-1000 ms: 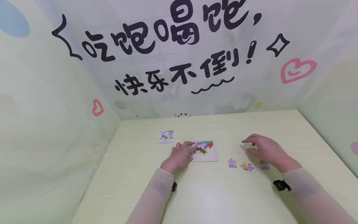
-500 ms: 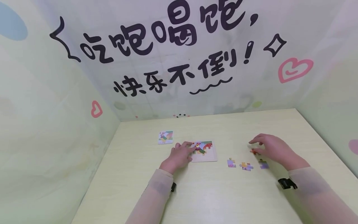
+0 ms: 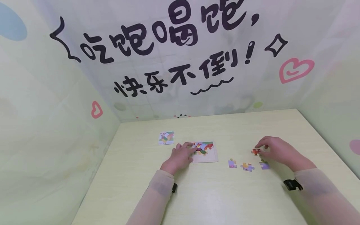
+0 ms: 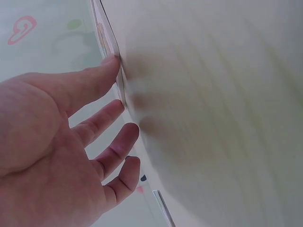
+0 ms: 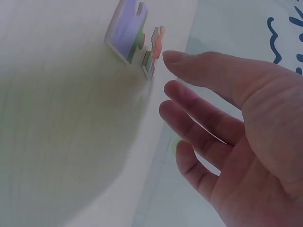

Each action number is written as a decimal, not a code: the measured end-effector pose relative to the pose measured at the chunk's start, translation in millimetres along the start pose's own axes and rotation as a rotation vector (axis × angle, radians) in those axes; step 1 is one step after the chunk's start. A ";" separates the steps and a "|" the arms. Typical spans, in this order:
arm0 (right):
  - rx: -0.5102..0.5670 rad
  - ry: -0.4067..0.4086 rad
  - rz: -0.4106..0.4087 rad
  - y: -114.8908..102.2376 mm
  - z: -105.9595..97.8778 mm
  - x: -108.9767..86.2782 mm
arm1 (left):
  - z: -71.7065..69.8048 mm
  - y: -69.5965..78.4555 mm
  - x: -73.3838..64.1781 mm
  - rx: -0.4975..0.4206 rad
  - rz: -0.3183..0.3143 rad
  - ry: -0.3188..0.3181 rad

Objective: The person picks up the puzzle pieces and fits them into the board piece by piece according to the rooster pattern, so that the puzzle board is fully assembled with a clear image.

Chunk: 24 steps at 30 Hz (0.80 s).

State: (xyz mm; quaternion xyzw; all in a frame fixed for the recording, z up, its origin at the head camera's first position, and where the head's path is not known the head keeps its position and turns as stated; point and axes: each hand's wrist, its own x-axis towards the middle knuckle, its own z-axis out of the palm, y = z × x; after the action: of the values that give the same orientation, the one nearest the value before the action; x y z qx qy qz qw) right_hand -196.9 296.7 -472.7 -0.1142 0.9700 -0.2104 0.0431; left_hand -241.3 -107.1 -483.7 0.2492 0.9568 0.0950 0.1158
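Observation:
My left hand [image 3: 181,157] rests at the left side of a puzzle board [image 3: 209,156], partly covering its rooster picture. In the left wrist view, the thumb touches the edge of the board [image 4: 108,38] and the other fingers are loosely spread. My right hand [image 3: 279,152] is beside a red puzzle piece [image 3: 255,152] lying on the table. In the right wrist view, the thumb and fingers are apart with nothing between them, close to the red piece [image 5: 155,51]. A purple piece [image 5: 127,29] lies nearer the camera.
Three more loose pieces lie in a row: a purple one [image 3: 232,163], a yellow and purple one [image 3: 247,167], and another purple one [image 3: 264,164]. A small rooster picture card [image 3: 166,137] lies at the back left. Printed cloth walls [image 3: 152,106] enclose the table [image 3: 197,197].
My right hand has moved right, uncovering the red piece, which now lies behind the row of loose pieces. The left hand has stayed on the board.

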 end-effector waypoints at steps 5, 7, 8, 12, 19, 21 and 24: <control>0.008 -0.012 0.010 0.6 2.0 0.0 | -0.6 0.7 -1.6 -0.011 -0.005 -0.002; 0.004 -0.016 0.012 2.0 2.8 -0.2 | -1.4 1.1 -2.5 -0.021 -0.007 -0.003; 0.005 -0.020 0.016 3.0 3.4 -0.1 | -1.8 1.2 -2.8 -0.025 -0.008 -0.003; 0.019 -0.035 0.033 6.8 5.2 -0.1 | -1.6 0.7 -2.5 -0.027 -0.006 -0.002; 0.023 -0.009 -0.006 6.9 7.6 0.4 | -1.1 0.0 -2.0 -0.022 -0.008 -0.005; 0.015 0.002 -0.025 6.0 7.9 0.5 | -1.4 0.2 -2.2 -0.025 -0.008 -0.007; -0.001 0.009 -0.045 6.1 8.5 1.7 | -1.2 0.0 -1.9 -0.030 -0.008 -0.007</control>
State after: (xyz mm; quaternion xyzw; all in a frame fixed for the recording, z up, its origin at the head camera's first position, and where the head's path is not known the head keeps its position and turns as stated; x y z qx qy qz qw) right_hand -198.6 298.3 -483.1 -0.1349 0.9675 -0.2113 0.0340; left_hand -240.0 -108.2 -482.3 0.2442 0.9558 0.1080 0.1232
